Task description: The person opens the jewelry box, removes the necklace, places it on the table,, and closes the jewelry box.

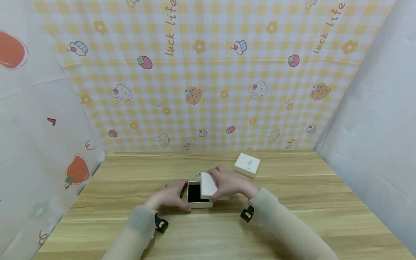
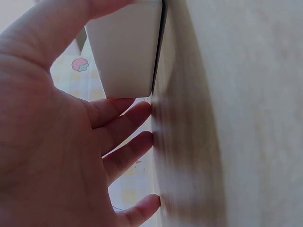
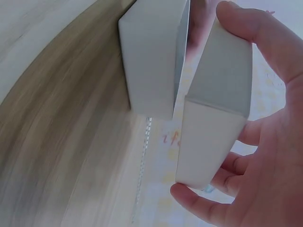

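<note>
A small open white box [image 1: 199, 204] with a black inside sits on the table. My left hand [image 1: 170, 195] grips its left end, thumb at the near side and index finger at the far side; the other fingertips touch the tabletop in the left wrist view. My right hand [image 1: 227, 182] holds a white box lid [image 3: 213, 137] between thumb and fingers, tilted above the box's right part and apart from it in the right wrist view. Just behind the box, a thin silver chain [image 1: 196, 176] lies stretched toward the back; the right wrist view shows its links [image 3: 144, 151].
At the back right of the wooden table [image 1: 292, 202] lies another white box-shaped piece [image 1: 247, 165] with a pink print on top. A yellow checked cloth [image 1: 208, 108] hangs behind the table, with pale cloths at both sides.
</note>
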